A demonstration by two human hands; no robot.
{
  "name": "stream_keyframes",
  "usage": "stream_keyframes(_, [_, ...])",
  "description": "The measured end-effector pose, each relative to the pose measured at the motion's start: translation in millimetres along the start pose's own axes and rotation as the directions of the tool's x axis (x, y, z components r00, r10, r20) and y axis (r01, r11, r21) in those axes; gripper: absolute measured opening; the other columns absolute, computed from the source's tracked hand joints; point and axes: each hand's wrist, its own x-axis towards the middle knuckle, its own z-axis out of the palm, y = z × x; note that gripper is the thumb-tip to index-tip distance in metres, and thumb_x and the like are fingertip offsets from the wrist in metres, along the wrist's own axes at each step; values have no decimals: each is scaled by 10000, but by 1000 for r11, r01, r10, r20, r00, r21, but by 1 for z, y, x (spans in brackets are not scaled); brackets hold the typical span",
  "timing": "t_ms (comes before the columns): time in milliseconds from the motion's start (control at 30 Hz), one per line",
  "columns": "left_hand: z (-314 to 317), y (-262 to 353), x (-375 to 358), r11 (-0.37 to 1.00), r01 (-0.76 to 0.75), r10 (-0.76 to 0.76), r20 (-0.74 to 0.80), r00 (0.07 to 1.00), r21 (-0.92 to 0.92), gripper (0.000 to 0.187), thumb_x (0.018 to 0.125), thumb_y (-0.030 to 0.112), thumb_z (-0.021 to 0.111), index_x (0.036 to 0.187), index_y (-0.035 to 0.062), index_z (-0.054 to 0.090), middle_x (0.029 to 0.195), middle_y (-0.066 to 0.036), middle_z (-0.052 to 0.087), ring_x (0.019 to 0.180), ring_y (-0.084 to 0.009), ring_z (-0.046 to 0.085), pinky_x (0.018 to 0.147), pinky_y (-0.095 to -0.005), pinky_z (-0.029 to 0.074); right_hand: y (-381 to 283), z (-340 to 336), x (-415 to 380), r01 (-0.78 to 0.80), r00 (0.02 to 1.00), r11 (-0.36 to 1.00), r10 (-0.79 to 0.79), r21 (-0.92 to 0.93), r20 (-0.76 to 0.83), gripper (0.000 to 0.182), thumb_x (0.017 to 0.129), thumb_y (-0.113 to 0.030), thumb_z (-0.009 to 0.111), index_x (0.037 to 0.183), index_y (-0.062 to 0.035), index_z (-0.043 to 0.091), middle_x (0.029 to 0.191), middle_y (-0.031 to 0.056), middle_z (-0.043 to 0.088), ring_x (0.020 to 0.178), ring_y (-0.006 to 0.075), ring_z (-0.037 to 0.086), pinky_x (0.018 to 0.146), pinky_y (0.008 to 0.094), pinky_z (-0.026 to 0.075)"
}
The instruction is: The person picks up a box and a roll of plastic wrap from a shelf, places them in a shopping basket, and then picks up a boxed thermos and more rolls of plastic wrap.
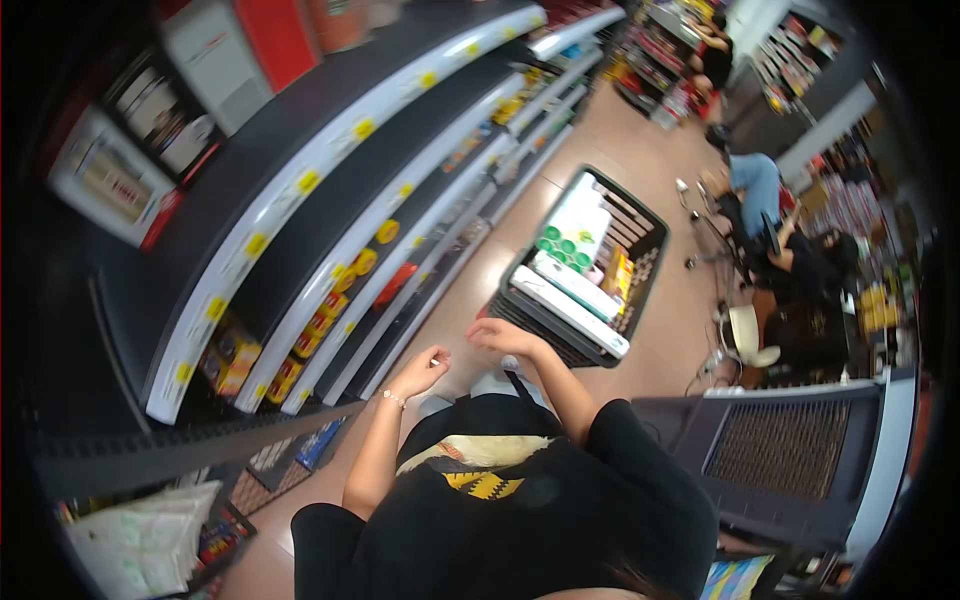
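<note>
My left hand (pixel 420 372), with a bracelet (pixel 394 399) at the wrist, is in the air beside the lower shelf edges. Its fingers are loosely bent, and I see nothing plainly held; a small pale spot near the fingertips is too blurred to name. My right hand (pixel 503 336) is open and holds nothing, its fingers stretched to the left. It is nearest to a dark shopping basket (pixel 652 235) on the floor, apart from it. In the basket are several green-topped containers (pixel 563 248), white boxes (pixel 570 305) and a yellow-orange pack (pixel 620 275).
Shelving with yellow-tagged white edges (pixel 308 181) runs along the left, with yellow packs (pixel 318 325) on lower tiers. Boxed goods (pixel 110 190) stand on top. At right are a wheeled chair (pixel 745 335), a seated person (pixel 755 190) and a dark mesh-panelled unit (pixel 780 450). Another person (pixel 712 60) is farther back.
</note>
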Motion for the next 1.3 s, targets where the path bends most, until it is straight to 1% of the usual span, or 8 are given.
stream_keyframes(167, [29,21,41,998,-6,-7,204,979,65,263,814,184,522,995,-6,514,918,-64,547,818,-125,502,732,-247,417,34,-68,-68,201,969,666,-243,718,-45,293,847,-183,467,1085,-12,467,1042,94,535,863,150,557,672,236,472])
stream_keyframes(267, [46,39,67,996,5,-20,181,983,83,277,801,196,533,999,3,522,896,-110,570,778,-169,536,716,-279,429,73,-111,-95,490,856,460,-96,740,-508,226,845,-152,450,1022,-16,485,975,100,546,825,151,556,665,258,461])
stream_keyframes(333, [61,51,88,992,-73,58,148,987,99,269,802,191,531,994,3,522,911,-116,568,777,-170,540,709,-282,432,109,-137,-100,641,593,527,120,557,-796,183,833,-106,424,982,-28,495,900,85,543,806,168,547,666,280,449])
stream_keyframes(500, [105,111,134,830,-398,395,93,914,391,285,755,132,538,1020,30,511,1027,-138,509,1006,-283,442,852,-357,362,164,-202,-103,486,391,760,252,431,-885,257,780,-48,431,1035,-18,442,897,74,523,800,150,526,698,275,449])
stream_keyframes(600, [138,133,164,747,-471,448,168,878,469,366,717,133,548,1070,59,489,1114,-142,451,1108,-325,341,926,-397,300,237,-246,-62,51,340,968,214,245,-916,285,767,-57,467,1039,19,429,896,95,541,781,133,530,656,257,448])
stream_keyframes(800, [189,131,210,572,-444,394,243,886,689,505,707,161,551,1187,84,413,1266,-153,346,1169,-358,282,964,-463,226,302,-276,-13,-568,417,823,263,-24,-870,492,694,-206,533,1101,40,408,1139,278,432,1009,388,476,865,390,399])
stream_keyframes(933, [199,131,217,555,-341,345,162,924,759,484,688,149,560,1154,103,439,1221,-110,389,1132,-324,315,908,-500,234,260,-286,-28,-695,584,714,489,-88,-648,654,691,-223,567,1200,86,295,1298,225,257,1204,366,266,975,407,282])
stream_keyframes(1300, [199,141,210,605,-229,298,51,953,763,451,645,125,575,1087,114,484,1055,-62,438,976,-282,381,848,-469,257,222,-294,-12,-649,84,524,770,551,-633,782,669,-178,607,1234,64,123,1235,211,271,1119,299,386,906,322,376])
